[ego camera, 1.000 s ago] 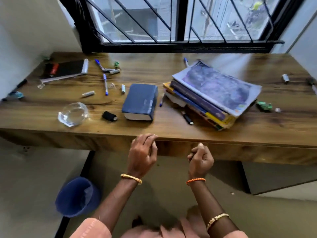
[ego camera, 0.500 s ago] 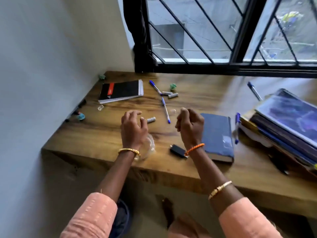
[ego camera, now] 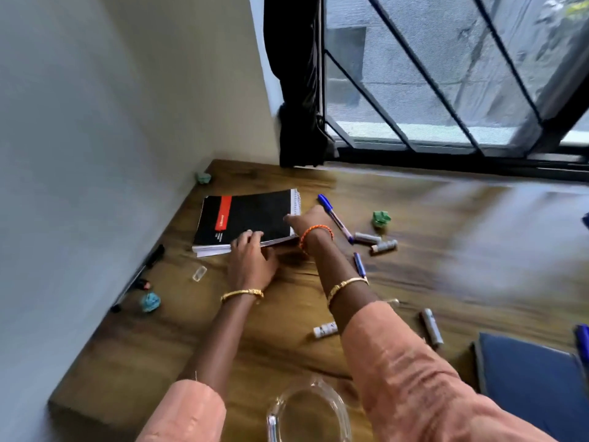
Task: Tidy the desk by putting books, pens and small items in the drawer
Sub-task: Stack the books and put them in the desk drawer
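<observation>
A black notebook (ego camera: 248,218) with a red stripe lies at the desk's far left corner, by the wall. My left hand (ego camera: 251,260) grips its near edge, fingertips on the cover. My right hand (ego camera: 307,220) holds its right, spiral-bound edge, thumb on the cover. A blue pen (ego camera: 334,218) lies just right of that hand, and a second blue pen (ego camera: 359,264) shows beside my right forearm. Grey cylinders (ego camera: 366,238) (ego camera: 384,247) (ego camera: 432,327) and a white one (ego camera: 325,330) are scattered on the wooden desk (ego camera: 159,346). A blue book (ego camera: 529,378) sits at the lower right.
A glass dish (ego camera: 309,413) stands at the near edge between my forearms. Crumpled paper balls lie about: teal (ego camera: 149,302), green (ego camera: 381,218), another in the corner (ego camera: 203,178). A clear cap (ego camera: 199,273) and a black pen (ego camera: 153,256) lie near the wall. A barred window backs the desk.
My view swung left and closer to the desk's corner. Both hands reached forward from above the glass dish to the black notebook and took hold of its edges.
</observation>
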